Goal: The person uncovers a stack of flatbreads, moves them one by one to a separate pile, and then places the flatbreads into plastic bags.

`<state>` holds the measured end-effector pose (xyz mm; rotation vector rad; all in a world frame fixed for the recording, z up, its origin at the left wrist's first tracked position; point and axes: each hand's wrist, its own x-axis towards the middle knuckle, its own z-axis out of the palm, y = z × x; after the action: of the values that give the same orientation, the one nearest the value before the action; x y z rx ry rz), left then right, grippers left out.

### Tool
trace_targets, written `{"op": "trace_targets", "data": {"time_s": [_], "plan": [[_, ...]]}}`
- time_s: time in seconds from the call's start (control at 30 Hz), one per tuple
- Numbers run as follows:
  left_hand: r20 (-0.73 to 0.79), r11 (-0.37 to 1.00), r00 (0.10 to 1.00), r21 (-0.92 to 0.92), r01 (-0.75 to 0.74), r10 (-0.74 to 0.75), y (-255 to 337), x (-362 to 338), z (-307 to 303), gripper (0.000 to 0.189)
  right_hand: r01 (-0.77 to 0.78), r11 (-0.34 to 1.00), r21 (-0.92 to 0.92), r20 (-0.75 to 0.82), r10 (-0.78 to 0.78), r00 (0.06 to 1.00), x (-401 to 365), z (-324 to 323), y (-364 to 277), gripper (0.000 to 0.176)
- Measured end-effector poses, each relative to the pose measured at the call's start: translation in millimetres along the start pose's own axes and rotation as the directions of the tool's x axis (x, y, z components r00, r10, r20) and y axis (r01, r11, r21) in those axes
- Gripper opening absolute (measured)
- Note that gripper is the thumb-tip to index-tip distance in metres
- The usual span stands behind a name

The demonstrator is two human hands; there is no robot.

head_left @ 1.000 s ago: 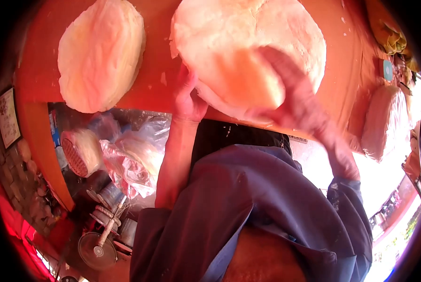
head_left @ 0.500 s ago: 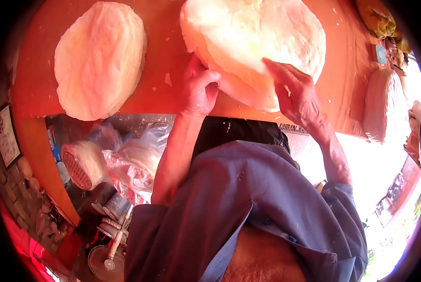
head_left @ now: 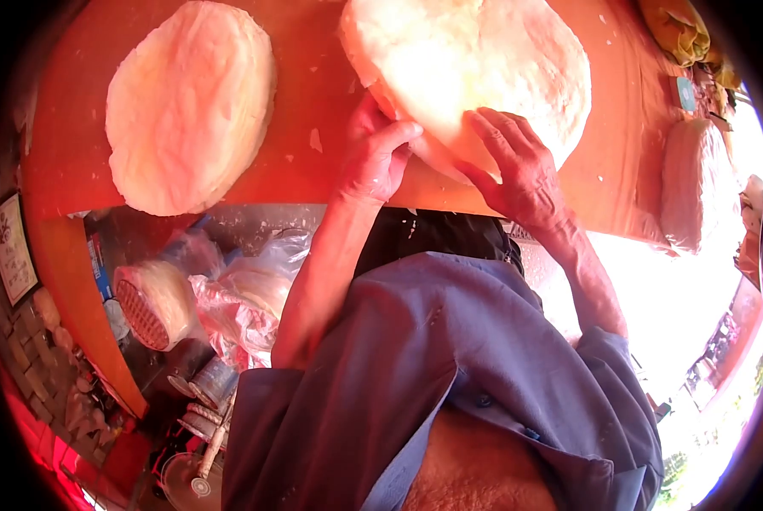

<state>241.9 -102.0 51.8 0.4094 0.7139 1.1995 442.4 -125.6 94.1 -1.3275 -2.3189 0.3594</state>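
A thick, round pale stack (head_left: 518,60) of thin, soft sheets lies on the orange table, its middle washed out by glare. At its near left edge my left hand (head_left: 380,157) is closed, thumb over the rim and fingers tucked behind, gripping the edge of the stack. My right hand (head_left: 518,175) rests with fingers stretched over the near side of the same stack, the thumb held apart from them. To the left sits a second round pale stack (head_left: 190,111) with a wrinkled top, touched by neither hand.
The orange table (head_left: 309,94) carries small pale flakes. A wrapped pale bundle (head_left: 692,183) stands at its right end, below a yellowish cloth (head_left: 675,34). Under the table are clear plastic bags (head_left: 249,289) and a round bundle with a red lattice face (head_left: 152,307).
My right hand has shifted slightly left and spread its fingers onto the stack. The near edge that hung toward me has drawn back. My left hand has moved a little right.
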Motion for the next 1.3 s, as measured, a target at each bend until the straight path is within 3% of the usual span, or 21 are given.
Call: {"op": "trace_targets", "data": {"time_s": [0.1, 0.17, 0.3, 0.37, 0.4, 0.47, 0.63, 0.7, 0.8, 0.9, 1.07, 1.1, 1.2, 1.3], "plan": [[0.057, 0.998, 0.997, -0.029, 0.056, -0.054, -0.7, -0.4, -8.6, 0.052, 0.023, 0.999, 0.03, 0.018, -0.023, 1.0, -1.8, 1.7, 9.0, 0.05], [0.113, 0.956, 0.992, -0.279, 0.088, -0.058, 2.5, -0.8, -5.6, 0.052, 0.049, 0.997, 0.056, 0.035, -0.051, 0.998, -0.4, 1.1, 14.6, 0.048], [0.111, 0.962, 0.991, -0.255, 0.101, -0.075, -1.8, -0.5, -12.7, 0.052, 0.064, 0.997, -0.038, 0.008, -0.064, 0.998, 4.2, 4.6, 8.3, 0.047], [0.098, 0.995, 0.994, -0.076, 0.056, -0.049, -3.6, 1.6, -16.2, 0.057, 0.019, 0.995, -0.099, -0.082, -0.028, 0.996, 2.9, 15.3, 7.5, 0.045], [0.096, 0.996, 0.994, -0.077, 0.055, -0.048, -4.4, 0.8, -15.1, 0.057, 0.02, 0.995, -0.098, -0.081, -0.028, 0.996, 2.6, 12.5, 8.5, 0.045], [-0.026, 0.997, 0.999, 0.072, 0.032, -0.03, -4.9, -1.2, -11.7, 0.052, -0.066, 0.991, -0.115, -0.077, 0.057, 0.995, 6.4, 1.7, 8.6, 0.041], [-0.07, 0.996, 0.997, 0.084, 0.028, -0.023, -8.1, -0.2, -7.6, 0.053, -0.046, 0.997, -0.061, -0.01, 0.045, 0.999, -12.8, 8.0, -0.3, 0.036], [0.057, 0.994, 0.997, -0.088, 0.066, -0.061, -0.1, -0.3, -11.2, 0.056, -0.047, 0.998, -0.044, -0.017, 0.046, 0.999, -9.5, 3.1, -12.1, 0.038], [0.117, 0.981, 0.991, -0.176, 0.078, -0.058, -1.9, 1.3, -16.6, 0.06, -0.052, 0.998, -0.037, 0.015, 0.053, 0.999, -11.2, -3.3, -12.8, 0.048], [0.113, 0.984, 0.991, -0.154, 0.092, -0.075, -0.9, 0.6, -17.9, 0.059, 0.011, 1.0, -0.014, -0.1, -0.012, 0.995, -14.4, -0.3, 5.9, 0.049], [0.027, 0.999, 0.999, -0.002, 0.042, -0.042, -7.0, 1.8, -11.9, 0.058, -0.006, 0.99, -0.14, -0.13, -0.013, 0.991, -16.0, 9.4, 1.1, 0.052], [0.012, 0.998, 0.999, 0.053, 0.03, -0.03, -8.1, 1.7, -14.0, 0.06, -0.029, 0.986, -0.167, -0.072, 0.017, 0.997, -16.9, 11.1, -2.0, 0.053], [0.014, 0.996, 0.999, 0.082, 0.036, -0.037, -9.9, 0.0, -16.8, 0.06, -0.057, 0.979, -0.194, -0.024, 0.053, 0.998, -13.3, 9.2, 1.6, 0.051], [0.018, 0.998, 0.999, -0.029, 0.052, -0.051, -7.1, -1.7, -16.8, 0.06, -0.133, 0.953, -0.273, -0.124, 0.102, 0.987, -4.8, 0.1, -1.7, 0.041]]}}
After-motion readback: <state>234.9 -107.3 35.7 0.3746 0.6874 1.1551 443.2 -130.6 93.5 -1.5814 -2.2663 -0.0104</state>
